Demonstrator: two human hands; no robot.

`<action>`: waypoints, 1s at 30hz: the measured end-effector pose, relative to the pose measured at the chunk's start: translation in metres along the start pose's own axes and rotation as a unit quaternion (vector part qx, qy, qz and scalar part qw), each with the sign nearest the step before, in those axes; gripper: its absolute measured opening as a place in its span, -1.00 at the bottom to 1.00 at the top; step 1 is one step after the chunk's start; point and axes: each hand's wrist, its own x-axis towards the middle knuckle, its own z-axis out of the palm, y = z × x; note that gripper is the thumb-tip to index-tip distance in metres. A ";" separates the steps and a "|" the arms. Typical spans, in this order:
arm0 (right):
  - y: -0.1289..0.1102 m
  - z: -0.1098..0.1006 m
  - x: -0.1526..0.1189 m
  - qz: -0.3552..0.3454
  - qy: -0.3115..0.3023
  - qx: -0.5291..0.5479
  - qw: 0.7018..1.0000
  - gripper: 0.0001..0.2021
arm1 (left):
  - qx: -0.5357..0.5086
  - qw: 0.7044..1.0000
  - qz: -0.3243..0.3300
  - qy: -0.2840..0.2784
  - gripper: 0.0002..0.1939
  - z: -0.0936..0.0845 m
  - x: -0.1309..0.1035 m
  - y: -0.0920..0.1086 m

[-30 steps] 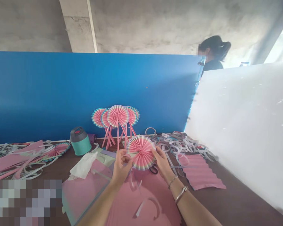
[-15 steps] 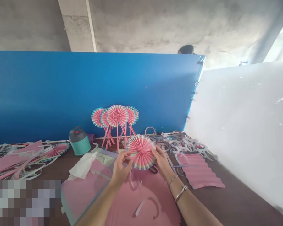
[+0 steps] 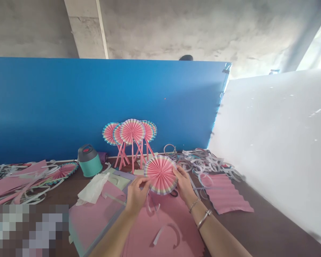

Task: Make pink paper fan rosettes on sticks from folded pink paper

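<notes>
A round pleated pink paper fan (image 3: pixel 161 175) with a pale striped rim is held up between both hands. My left hand (image 3: pixel 137 192) pinches its lower left edge. On the other side, my right hand (image 3: pixel 184 182) grips the right edge, thumb and fingers closed on the paper. Beneath lie pink sheets (image 3: pixel 149 228) with a curled paper strip (image 3: pixel 167 232) on top. A dark looped handle (image 3: pixel 173 193) shows partly behind the fan. Several finished-looking fans (image 3: pixel 132 131) with crossed pink sticks lean against the blue partition.
A teal and grey container (image 3: pixel 89 161) stands left of the leaning fans. White tissue (image 3: pixel 93 189) lies before it. Paper strips (image 3: pixel 208 162) heap at the back right, near a creased pink sheet (image 3: pixel 227 194). More scraps (image 3: pixel 21 180) lie left. A head top (image 3: pixel 186 58) shows above the blue partition (image 3: pixel 69 107).
My left fingers have shifted from near the fan's middle to its edge, and its face is less covered. The person's head behind the partition has moved left.
</notes>
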 end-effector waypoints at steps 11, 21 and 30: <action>-0.003 -0.003 0.003 -0.018 -0.016 -0.004 1.000 -0.70 | 0.170 0.980 0.099 0.023 -0.84 -0.002 0.000 -0.009; -0.002 0.001 -0.005 0.041 -0.197 0.007 0.980 -0.57 | 0.281 0.933 0.184 0.131 -0.85 -0.002 -0.001 -0.008; 0.001 -0.006 0.005 0.035 0.005 -0.019 0.999 -0.72 | 0.370 0.885 0.275 0.069 -0.88 -0.001 -0.003 -0.003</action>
